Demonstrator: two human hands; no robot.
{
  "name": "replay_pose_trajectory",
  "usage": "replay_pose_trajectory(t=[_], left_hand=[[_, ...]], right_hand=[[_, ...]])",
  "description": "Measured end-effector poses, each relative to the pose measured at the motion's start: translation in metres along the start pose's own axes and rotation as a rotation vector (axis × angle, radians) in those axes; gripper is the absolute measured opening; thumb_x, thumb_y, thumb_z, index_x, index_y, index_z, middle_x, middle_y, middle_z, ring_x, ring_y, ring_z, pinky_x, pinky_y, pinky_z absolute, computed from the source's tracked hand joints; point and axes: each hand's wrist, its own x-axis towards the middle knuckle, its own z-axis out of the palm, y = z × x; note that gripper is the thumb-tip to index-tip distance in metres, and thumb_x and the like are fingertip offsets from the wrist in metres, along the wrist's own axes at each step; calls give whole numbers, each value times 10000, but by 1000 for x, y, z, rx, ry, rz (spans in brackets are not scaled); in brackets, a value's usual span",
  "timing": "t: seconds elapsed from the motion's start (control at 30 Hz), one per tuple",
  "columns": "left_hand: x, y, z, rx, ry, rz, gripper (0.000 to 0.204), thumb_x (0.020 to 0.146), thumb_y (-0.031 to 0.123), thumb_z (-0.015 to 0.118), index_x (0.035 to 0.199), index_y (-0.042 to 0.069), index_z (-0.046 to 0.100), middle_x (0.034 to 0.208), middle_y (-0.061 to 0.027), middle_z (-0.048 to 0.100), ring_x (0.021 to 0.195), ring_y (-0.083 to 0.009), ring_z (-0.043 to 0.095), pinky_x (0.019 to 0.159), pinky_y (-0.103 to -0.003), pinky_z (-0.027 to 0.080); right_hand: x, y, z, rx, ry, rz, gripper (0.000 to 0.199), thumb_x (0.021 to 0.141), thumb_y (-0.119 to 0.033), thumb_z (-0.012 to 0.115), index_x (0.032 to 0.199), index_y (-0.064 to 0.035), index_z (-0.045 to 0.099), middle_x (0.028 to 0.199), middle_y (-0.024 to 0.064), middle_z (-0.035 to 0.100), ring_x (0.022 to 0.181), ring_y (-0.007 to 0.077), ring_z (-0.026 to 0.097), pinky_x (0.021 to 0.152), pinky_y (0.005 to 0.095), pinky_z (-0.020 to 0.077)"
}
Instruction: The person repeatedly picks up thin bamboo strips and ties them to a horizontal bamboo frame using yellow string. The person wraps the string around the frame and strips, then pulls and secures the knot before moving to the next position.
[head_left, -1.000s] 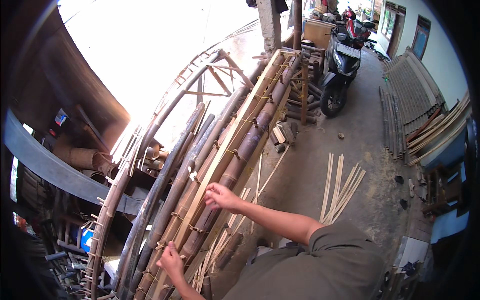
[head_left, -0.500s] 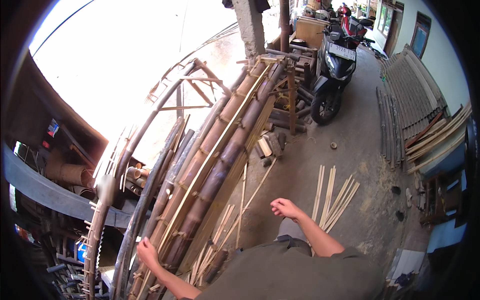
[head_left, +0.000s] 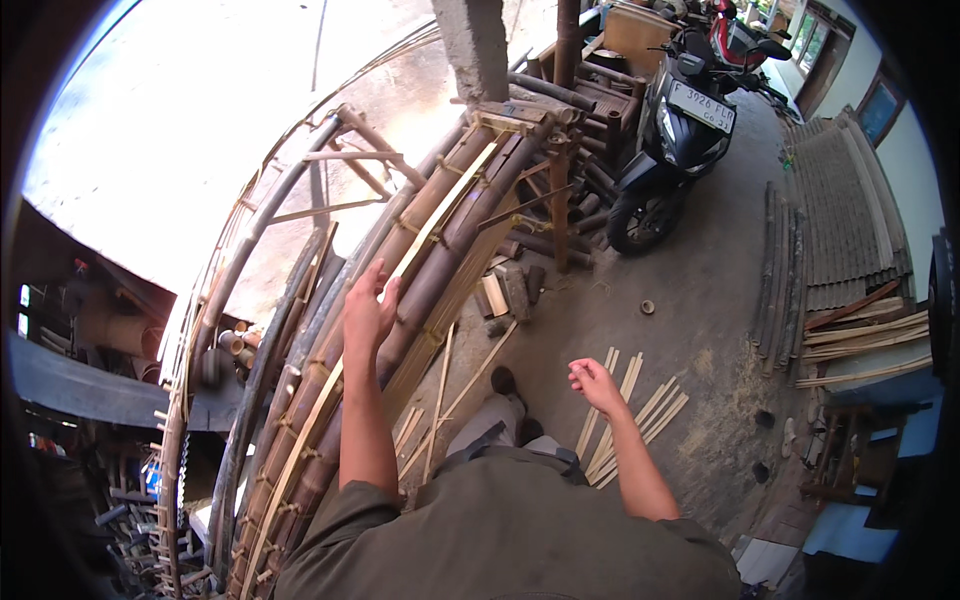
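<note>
A long pale bamboo strip (head_left: 448, 208) lies lengthwise along a rack of thick brown bamboo poles (head_left: 455, 250), which carry ties and small pegs. My left hand (head_left: 368, 308) is over this strip about midway along the rack, thumb and fingers apart; whether it touches the strip I cannot tell. My right hand (head_left: 594, 383) hangs in the air to the right of my legs, its fingers curled in with nothing visible in them. Below it, several cut bamboo strips (head_left: 650, 420) are fanned out on the ground.
A black scooter (head_left: 680, 130) stands beyond the rack near a concrete post (head_left: 474, 50). Dark poles (head_left: 780, 280) and corrugated sheets (head_left: 850, 200) line the right side. Wood blocks (head_left: 505, 290) and a small bamboo ring (head_left: 647, 307) lie on the ground.
My left hand has moved forward along the rack, from its near end to over the strip's middle. My right hand is slightly farther right and its fingers are more curled. The view has shifted.
</note>
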Motion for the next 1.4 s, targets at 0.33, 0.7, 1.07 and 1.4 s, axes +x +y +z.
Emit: replay_pose_trajectory(t=[0.33, 0.7, 1.07, 1.4], left_hand=[[198, -40, 151, 287, -277, -112, 436, 728, 431, 793, 938, 54, 728, 930, -221, 692, 905, -365, 675, 787, -455, 527], [237, -42, 228, 66, -204, 1, 223, 930, 209, 542, 987, 30, 662, 920, -254, 658, 892, -459, 621, 778, -518, 496], [256, -6, 247, 134, -197, -323, 202, 869, 229, 635, 818, 38, 674, 840, -219, 664, 830, -431, 640, 749, -504, 503], [252, -8, 272, 316, -85, -119, 129, 919, 210, 593, 920, 84, 566, 750, -95, 506, 697, -270, 500, 616, -382, 434]], right_hand=[[133, -52, -15, -165, -284, 94, 231, 994, -222, 522, 1118, -43, 600, 918, 30, 635, 768, 98, 597, 712, 262, 499], [311, -130, -30, -151, -309, -86, 187, 984, -203, 541, 1037, -36, 607, 823, 15, 619, 691, 84, 573, 638, 247, 487], [393, -251, 47, 691, -595, 633, 310, 967, -328, 538, 1169, -105, 610, 960, 8, 625, 911, 140, 596, 853, 329, 495], [417, -367, 178, -948, -886, -1103, 233, 882, -263, 543, 973, -99, 681, 913, 98, 673, 899, 297, 624, 795, 461, 482]])
